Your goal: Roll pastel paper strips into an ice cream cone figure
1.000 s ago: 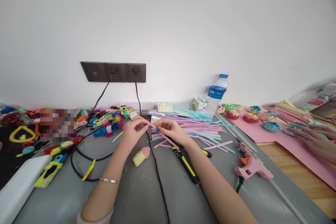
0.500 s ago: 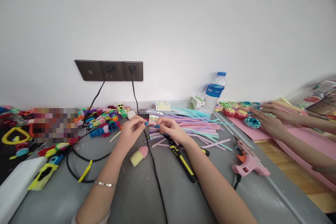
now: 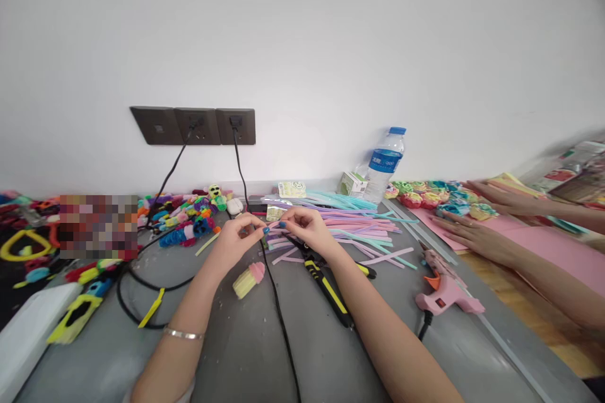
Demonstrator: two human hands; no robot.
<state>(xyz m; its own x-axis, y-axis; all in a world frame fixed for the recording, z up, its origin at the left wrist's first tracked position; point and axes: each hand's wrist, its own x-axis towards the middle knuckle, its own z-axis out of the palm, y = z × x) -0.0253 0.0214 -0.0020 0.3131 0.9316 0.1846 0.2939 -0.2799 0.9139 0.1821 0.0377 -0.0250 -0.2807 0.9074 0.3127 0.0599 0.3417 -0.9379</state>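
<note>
My left hand (image 3: 236, 240) and my right hand (image 3: 308, 233) meet over the middle of the table, both closed in a pinch. Between the fingertips runs a short pink pipe cleaner (image 3: 275, 225), mostly covered by the fingers. Behind and to the right of my hands lies a loose bundle of pink, purple and turquoise pipe cleaners (image 3: 363, 227). Pliers with black and yellow handles (image 3: 331, 293) rest under my right wrist. Nearer to me, below my left hand, lies a small fuzzy piece with a yellow base and pink top (image 3: 248, 280).
A pink glue gun (image 3: 442, 296) lies to the right, a water bottle (image 3: 384, 167) leans by the wall. Black cables (image 3: 278, 308) cross the table. Colourful pipe-cleaner figures (image 3: 189, 220) crowd the left. Another person's hands (image 3: 472, 236) rest over pink paper with paper flowers (image 3: 416, 195).
My two hands keep their pinch on the pink pipe cleaner, with only slight finger movement. The view has shifted slightly. The other person's nearer hand has moved down and left across the pink paper.
</note>
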